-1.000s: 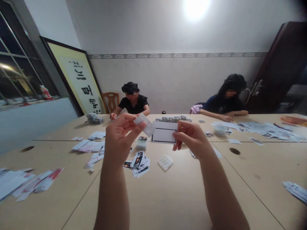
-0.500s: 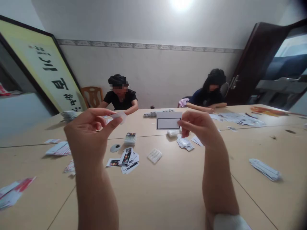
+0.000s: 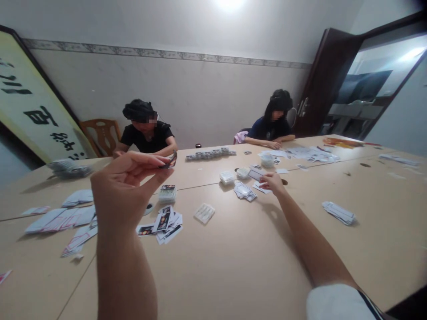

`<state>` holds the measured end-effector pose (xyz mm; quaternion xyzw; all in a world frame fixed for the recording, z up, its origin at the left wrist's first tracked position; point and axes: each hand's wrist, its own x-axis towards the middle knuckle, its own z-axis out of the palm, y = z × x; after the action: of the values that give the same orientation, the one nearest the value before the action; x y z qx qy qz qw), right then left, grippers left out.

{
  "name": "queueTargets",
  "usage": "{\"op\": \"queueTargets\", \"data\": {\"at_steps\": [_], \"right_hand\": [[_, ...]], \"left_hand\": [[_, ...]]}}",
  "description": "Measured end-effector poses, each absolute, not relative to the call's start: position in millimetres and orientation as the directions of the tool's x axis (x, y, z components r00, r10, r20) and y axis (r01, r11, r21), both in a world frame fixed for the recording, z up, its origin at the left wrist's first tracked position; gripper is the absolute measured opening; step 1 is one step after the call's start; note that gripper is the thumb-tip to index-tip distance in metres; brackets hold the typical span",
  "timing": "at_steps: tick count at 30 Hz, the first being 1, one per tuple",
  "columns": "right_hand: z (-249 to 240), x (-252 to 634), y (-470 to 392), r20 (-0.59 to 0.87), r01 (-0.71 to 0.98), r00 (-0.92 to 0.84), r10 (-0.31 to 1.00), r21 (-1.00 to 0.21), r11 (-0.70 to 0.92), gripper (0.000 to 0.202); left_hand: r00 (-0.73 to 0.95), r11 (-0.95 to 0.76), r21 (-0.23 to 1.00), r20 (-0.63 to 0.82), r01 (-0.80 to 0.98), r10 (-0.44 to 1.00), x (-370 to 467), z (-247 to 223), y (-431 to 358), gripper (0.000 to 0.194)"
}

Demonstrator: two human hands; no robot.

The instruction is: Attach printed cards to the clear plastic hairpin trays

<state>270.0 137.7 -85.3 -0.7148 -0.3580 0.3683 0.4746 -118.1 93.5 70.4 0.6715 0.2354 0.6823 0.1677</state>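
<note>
My left hand (image 3: 123,186) is raised at the left, its thumb and fingers pinching a small, curved, dark printed label (image 3: 172,161). Farther out over the table, my right hand (image 3: 274,183) grips a white card with a black border (image 3: 255,174) by its near edge. Just below that card lies a pile of white bordered papers (image 3: 245,191). Between my arms sits a flat clear plastic case (image 3: 204,213) with pale things in it. Left of the case are loose dark printed cards (image 3: 164,221) and a short stack of clear cases (image 3: 167,194).
Two people (image 3: 147,129) sit across the table (image 3: 227,266). A row of small packed cases (image 3: 211,154) stands near the far edge. White papers (image 3: 62,220) lie at the left, a paper bundle (image 3: 338,213) at the right. Clear tubs (image 3: 227,178) stand behind the white pile.
My right hand has moved away from me and down toward the white paper pile with the bordered card. My left hand has turned its label so the dark print shows. The view has swung right.
</note>
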Motion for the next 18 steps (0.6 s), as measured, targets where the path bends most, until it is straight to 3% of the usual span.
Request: {"op": "queueTargets", "data": {"at_steps": [5, 9, 12, 16, 18], "right_hand": [[-96.9, 303.6, 131.0, -0.365, 0.204, 0.518, 0.774, -0.825, -0.526, 0.037], [-81.2, 308.1, 127.9, -0.353, 0.321, 0.518, 0.779, -0.764, -0.560, 0.033], [-56.0, 289.2, 121.4, -0.257, 0.421, 0.378, 0.889, -0.808, -0.413, 0.032], [-7.5, 236.0, 100.4, -0.065, 0.427, 0.060, 0.996, -0.900, -0.085, 0.035], [19.1, 204.6, 88.4, 0.138, 0.355, -0.168, 0.976, -0.915, 0.190, 0.038]], "left_hand": [[0.062, -0.844, 0.525, 0.844, 0.112, 0.533, -112.9, 67.1, 102.0, 0.028], [0.149, -0.814, 0.556, 0.802, 0.166, 0.578, -104.9, 59.1, 113.6, 0.024], [0.199, -0.786, 0.570, 0.763, 0.242, 0.615, -99.1, 54.0, 118.5, 0.022], [0.286, -0.762, 0.569, 0.708, 0.309, 0.645, -96.1, 53.2, 114.8, 0.025], [0.332, -0.755, 0.574, 0.679, 0.315, 0.655, -98.2, 54.1, 110.4, 0.031]]}}
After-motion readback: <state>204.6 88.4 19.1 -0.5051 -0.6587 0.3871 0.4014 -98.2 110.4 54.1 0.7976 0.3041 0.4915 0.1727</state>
